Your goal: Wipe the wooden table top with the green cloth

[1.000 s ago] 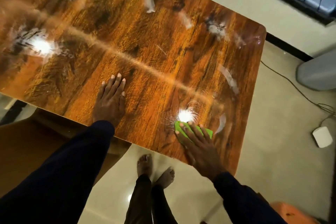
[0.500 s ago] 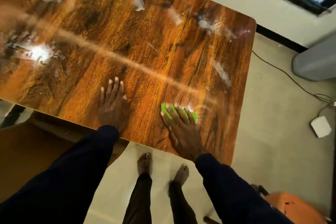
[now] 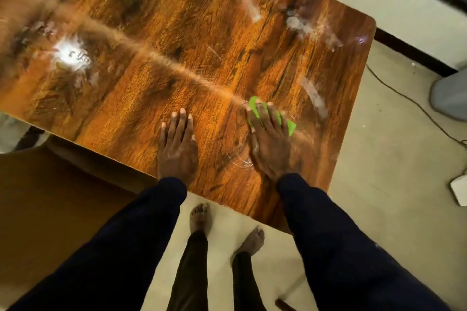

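Note:
The glossy wooden table top (image 3: 177, 33) fills the upper left of the head view, with pale smears and glare spots on it. My right hand (image 3: 270, 144) lies flat near the table's near right corner and presses the green cloth (image 3: 255, 108) onto the wood; only the cloth's edges show past my fingers. My left hand (image 3: 178, 146) rests flat on the table beside it, fingers together, holding nothing. Faint wet arcs mark the wood between my hands.
A black cable (image 3: 404, 98) runs over the pale floor right of the table, toward a white box (image 3: 458, 192). A grey rounded object (image 3: 449, 96) stands at the right edge. My bare feet (image 3: 202, 217) are under the table's near edge. Brown furniture (image 3: 50, 209) sits at lower left.
My right hand has slid the green cloth away from the near edge, farther onto the table and toward my left hand. The left hand has stayed planted; the camera view has shifted.

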